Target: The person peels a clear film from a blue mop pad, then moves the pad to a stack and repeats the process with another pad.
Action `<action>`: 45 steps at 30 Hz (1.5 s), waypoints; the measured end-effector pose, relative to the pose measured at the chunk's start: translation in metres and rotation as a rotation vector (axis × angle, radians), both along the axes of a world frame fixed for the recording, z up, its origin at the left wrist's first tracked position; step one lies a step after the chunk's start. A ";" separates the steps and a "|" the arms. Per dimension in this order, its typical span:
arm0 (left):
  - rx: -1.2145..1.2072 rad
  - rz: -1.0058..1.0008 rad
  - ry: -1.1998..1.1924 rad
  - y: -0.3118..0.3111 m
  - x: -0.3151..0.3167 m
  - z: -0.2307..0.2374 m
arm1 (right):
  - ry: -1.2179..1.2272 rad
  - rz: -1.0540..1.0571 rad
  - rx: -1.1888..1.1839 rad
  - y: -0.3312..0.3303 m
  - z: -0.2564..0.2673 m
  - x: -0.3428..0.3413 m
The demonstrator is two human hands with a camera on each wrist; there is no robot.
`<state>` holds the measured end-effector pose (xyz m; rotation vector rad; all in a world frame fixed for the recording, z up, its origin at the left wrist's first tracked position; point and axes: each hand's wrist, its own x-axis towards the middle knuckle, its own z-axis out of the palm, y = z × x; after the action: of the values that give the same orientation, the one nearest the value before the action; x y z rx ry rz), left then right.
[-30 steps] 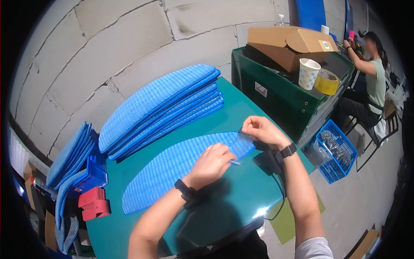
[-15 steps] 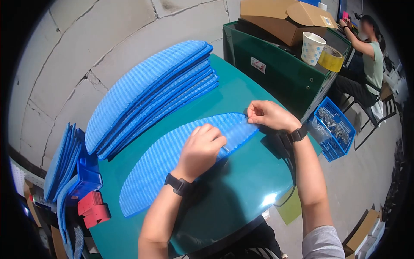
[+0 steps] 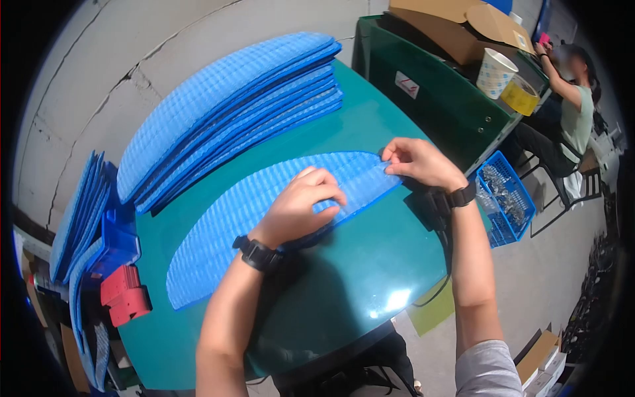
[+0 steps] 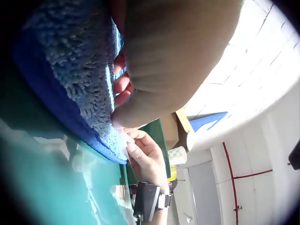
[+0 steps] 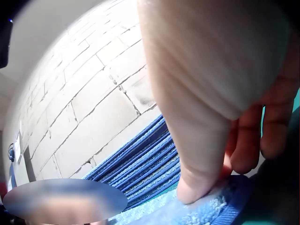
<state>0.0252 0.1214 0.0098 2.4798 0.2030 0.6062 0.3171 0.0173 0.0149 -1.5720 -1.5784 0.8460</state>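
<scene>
A half-moon blue textured pad [image 3: 228, 215] lies on the green table, with a translucent strip [image 3: 372, 187] across its right end. Bent over the pad, my left hand [image 3: 301, 206] touches it near the strip's left end, thumb and fingers apart. In the left wrist view, the left hand [image 4: 164, 61] has its thumb tip low against the pad's fluffy face [image 4: 77, 70]. My right hand [image 3: 426, 165] pinches the strip at the pad's right tip. The right wrist view shows the right hand [image 5: 206, 93] with its thumb down on the strip; the other fingertips are partly hidden.
Blue pads [image 3: 231, 112] are stacked at the back, with more pads [image 3: 79, 212], a blue bin [image 3: 119, 245] and red pieces [image 3: 126, 296] at left. A green cabinet [image 3: 423, 86] carries a carton, cup [image 3: 496, 73] and tape. A person [image 3: 572, 126] sits beyond a blue basket [image 3: 506, 198].
My left hand has drawn back leftward along the pad, its thumb and fingers spreading apart. More of the translucent strip shows between the hands. The right hand stays at the pad's tip.
</scene>
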 end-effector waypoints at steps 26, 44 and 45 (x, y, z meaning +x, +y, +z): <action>0.082 -0.019 -0.109 -0.003 0.001 -0.004 | 0.035 0.003 -0.048 0.001 0.005 -0.004; -0.035 -0.037 -0.040 -0.006 -0.001 -0.003 | -0.132 -0.013 -0.083 -0.005 -0.001 -0.003; -0.034 -0.039 -0.039 -0.006 -0.001 -0.003 | -0.132 -0.014 -0.082 -0.005 0.000 -0.002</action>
<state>0.0241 0.1155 0.0064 2.4314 0.1485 0.6297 0.3149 0.0121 0.0146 -1.7264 -1.6407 0.8228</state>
